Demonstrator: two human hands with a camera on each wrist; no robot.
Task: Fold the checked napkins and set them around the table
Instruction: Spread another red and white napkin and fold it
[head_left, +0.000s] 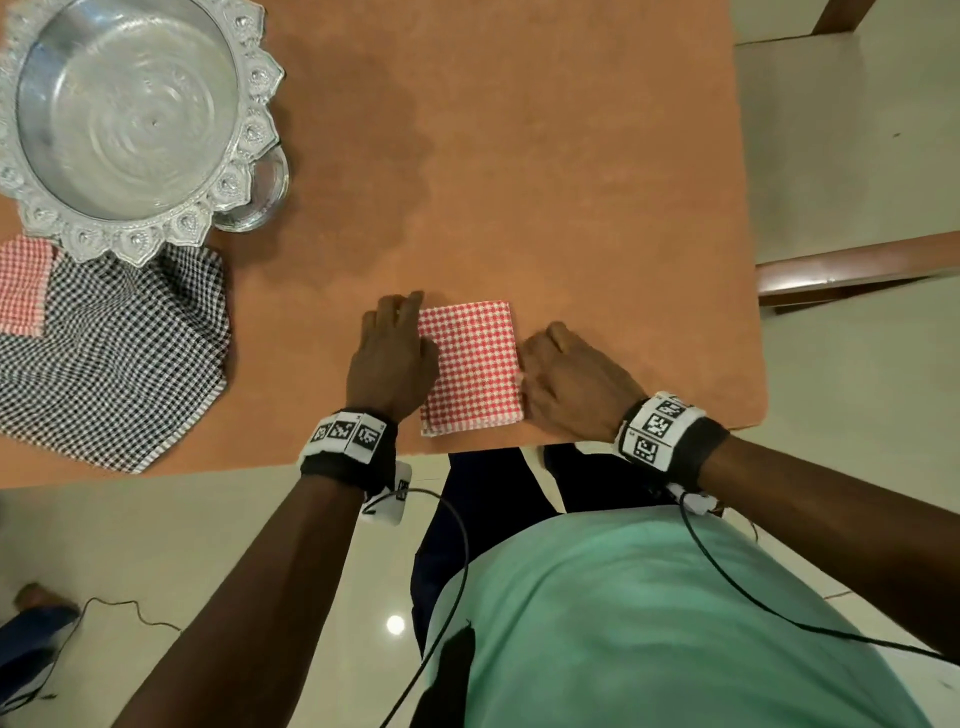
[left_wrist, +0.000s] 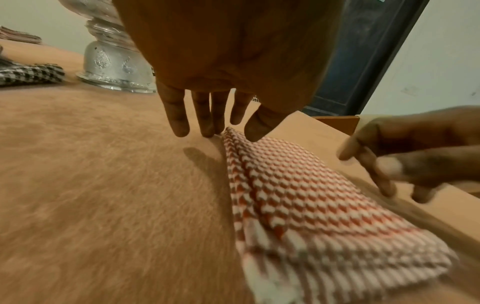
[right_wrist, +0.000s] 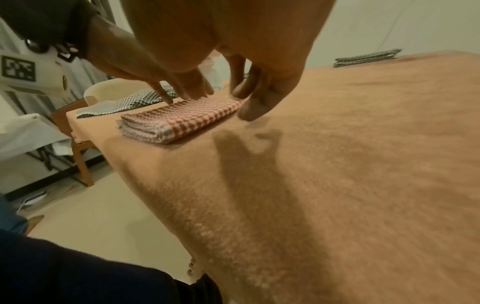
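A red-and-white checked napkin (head_left: 470, 366) lies folded into a thick rectangle near the front edge of the orange-brown table (head_left: 571, 182). My left hand (head_left: 400, 338) rests along its left edge; in the left wrist view its straight fingers (left_wrist: 179, 123) touch the table at the napkin's (left_wrist: 298, 185) far corner, thumb over the cloth. My right hand (head_left: 540, 364) sits at the right edge, its loosely bent fingertips (right_wrist: 249, 111) touching the side of the napkin (right_wrist: 187, 117). Neither hand grips the cloth.
A black-and-white checked napkin (head_left: 109, 353) lies spread at the left, with a small folded red one (head_left: 23, 286) beside it. An ornate silver pedestal bowl (head_left: 130, 114) and a glass (head_left: 267, 192) stand behind. A chair (head_left: 857, 265) is at the right.
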